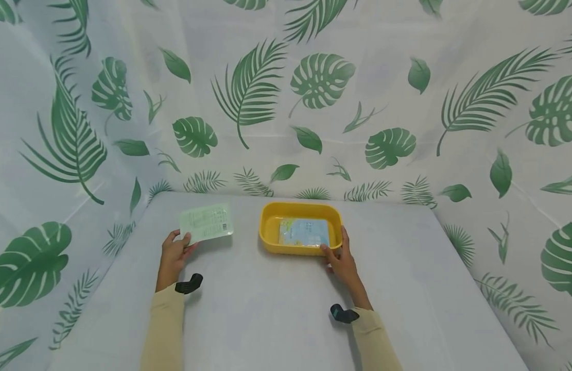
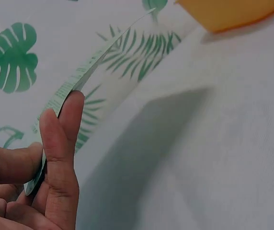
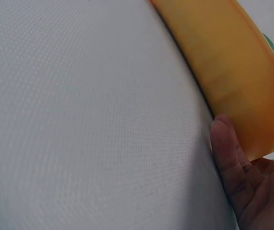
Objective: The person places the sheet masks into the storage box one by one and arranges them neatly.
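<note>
Between thumb and fingers my left hand (image 1: 173,253) pinches a flat pale green packet (image 1: 206,223) by its lower left corner. Small print and a barcode show on the packet's face. In the left wrist view this packet (image 2: 62,98) is seen nearly edge-on, raised above its shadow. A yellow rectangular tub (image 1: 290,250) stands on the table to the right. My right hand (image 1: 343,264) grips the tub's front right corner, thumb at the rim and fingers along the outside. Inside the tub lies a light blue packet (image 1: 304,232) with yellow-green print.
The white table (image 1: 267,309) extends around the tub on all sides. Behind and beside it hangs white cloth (image 1: 267,149) printed with green leaves. Each wrist carries a small black camera mount, one on the left (image 1: 189,284) and one on the right (image 1: 344,314).
</note>
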The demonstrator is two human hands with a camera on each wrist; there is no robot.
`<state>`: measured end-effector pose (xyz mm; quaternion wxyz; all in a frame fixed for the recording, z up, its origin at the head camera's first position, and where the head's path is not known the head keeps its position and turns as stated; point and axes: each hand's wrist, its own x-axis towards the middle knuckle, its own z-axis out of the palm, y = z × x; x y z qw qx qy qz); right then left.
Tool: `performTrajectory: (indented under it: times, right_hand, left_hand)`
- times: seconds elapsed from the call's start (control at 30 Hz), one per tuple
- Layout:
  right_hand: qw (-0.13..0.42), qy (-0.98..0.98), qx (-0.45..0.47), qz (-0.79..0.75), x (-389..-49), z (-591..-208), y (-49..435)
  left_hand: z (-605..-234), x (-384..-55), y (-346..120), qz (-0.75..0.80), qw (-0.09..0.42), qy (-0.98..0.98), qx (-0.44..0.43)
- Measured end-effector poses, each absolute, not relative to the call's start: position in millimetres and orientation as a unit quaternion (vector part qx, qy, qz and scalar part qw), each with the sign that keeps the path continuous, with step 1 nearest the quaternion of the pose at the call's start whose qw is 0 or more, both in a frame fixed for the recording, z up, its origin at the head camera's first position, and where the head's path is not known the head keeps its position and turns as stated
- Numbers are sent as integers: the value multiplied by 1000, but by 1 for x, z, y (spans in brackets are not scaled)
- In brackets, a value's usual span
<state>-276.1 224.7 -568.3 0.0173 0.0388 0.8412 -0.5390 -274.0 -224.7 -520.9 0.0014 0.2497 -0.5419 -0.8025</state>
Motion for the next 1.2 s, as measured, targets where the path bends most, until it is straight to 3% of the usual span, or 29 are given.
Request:
performTrajectory:
  times: [0.6, 1.2]
  right_hand:
    - [18, 842, 47, -538, -276, -570, 228]
    - [12, 843, 44, -536, -277, -572, 227]
  left_hand:
    - [-515, -311, -135, -778, -66, -611, 128]
    - [-505, -317, -71, -718, -154, -677, 53]
